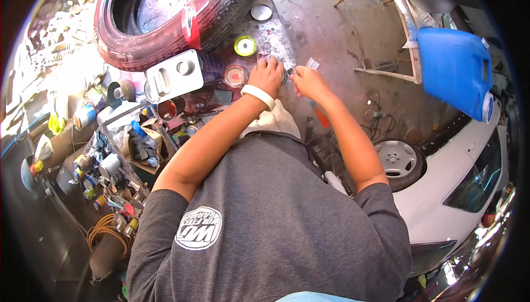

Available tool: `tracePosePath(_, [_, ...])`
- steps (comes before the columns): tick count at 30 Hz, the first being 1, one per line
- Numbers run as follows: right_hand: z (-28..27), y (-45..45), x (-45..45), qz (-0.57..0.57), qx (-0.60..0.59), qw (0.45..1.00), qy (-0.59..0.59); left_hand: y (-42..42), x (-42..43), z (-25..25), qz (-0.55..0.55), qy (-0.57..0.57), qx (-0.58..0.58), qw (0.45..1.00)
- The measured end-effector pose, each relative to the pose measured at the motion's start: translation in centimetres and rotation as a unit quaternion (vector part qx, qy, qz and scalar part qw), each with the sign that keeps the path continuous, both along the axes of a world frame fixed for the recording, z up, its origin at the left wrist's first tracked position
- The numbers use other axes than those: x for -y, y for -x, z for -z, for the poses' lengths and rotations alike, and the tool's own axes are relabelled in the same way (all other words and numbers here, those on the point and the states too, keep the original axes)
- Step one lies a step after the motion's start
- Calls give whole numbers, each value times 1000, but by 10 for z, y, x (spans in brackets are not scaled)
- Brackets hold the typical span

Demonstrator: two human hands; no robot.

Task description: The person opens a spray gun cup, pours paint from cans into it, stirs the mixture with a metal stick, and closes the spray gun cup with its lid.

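Broadly, a smooth white car stood well to the right of the right hand, and a stained, paint-blotched surface spread beyond the left hand. On it, up and left of the left hand, lay a black rubber tyre, its tread finely grooved and its sidewall reddish. A blue plastic jug, boxy with a moulded grip, sat far right of the right hand. Left of the left hand was a white rectangular tin with rounded corners and a raised round cap. Smaller discs lay nearer: a pale lid beyond the left hand, a yellow-green ringed one closer, and a reddish one just left of it. Smallest came a round, dark container with a thin rim, between the two hands, partly covered by them. The left hand bent its fingers down beside it; the right hand curled at its opposite edge. Whether either was clamped on it could not be told.
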State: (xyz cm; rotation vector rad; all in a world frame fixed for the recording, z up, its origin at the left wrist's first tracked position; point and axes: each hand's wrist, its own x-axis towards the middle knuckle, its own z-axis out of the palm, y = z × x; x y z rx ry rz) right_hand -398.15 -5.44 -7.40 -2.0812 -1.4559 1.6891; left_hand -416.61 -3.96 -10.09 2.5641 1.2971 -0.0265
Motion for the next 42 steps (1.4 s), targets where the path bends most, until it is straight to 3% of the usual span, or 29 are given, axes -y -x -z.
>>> tracePosePath(2, [1,2,2,-4,4,1000,-3,-1,8,-3,-24,-58,13,998])
tracePosePath(5, [7,4,7,5,2,1000,-3,-8,9,-37,-102,45,52,992])
tracePosePath(10, [10,7,6,-27,43,998,-22,-8,7,-28,-101,77,27,992])
tracePosePath(16, [30,19,14,-165,226,929,-244,-10,11,-9,-104,43,44,993])
tracePosePath(18, [26,10,5,-64,54,995,-61,-9,9,-13,-105,47,52,992])
tracePosePath(19, [23,4,0,-11,-33,999,34,-9,8,-18,-108,60,55,991])
tracePosePath(22, [50,-26,-1,-10,-290,956,43,-11,8,-26,-115,78,61,988])
tracePosePath(23, [56,-31,1,-1,-292,954,63,-11,8,-27,-117,81,61,988])
tracePosePath(26, [49,-26,-1,-81,-152,983,-63,-6,6,-26,-116,75,79,987])
tracePosePath(29, [34,-32,-4,-198,-21,972,-126,-4,5,-31,-113,92,82,986])
tracePosePath(32, [-3,-48,-30,-79,31,982,-167,-8,5,-30,-118,104,76,985])
tracePosePath(33, [-1,-61,-41,-18,9,972,-234,-6,3,-30,-121,111,88,983])
tracePosePath(36, [-7,-76,-92,176,-108,897,-391,6,1,-22,-114,117,144,976])
tracePosePath(39, [-18,-65,-122,425,-291,811,-279,14,0,-15,-155,134,216,954])
tracePosePath(42, [29,-45,-136,449,-383,789,-169,21,2,-19,-168,108,254,946])
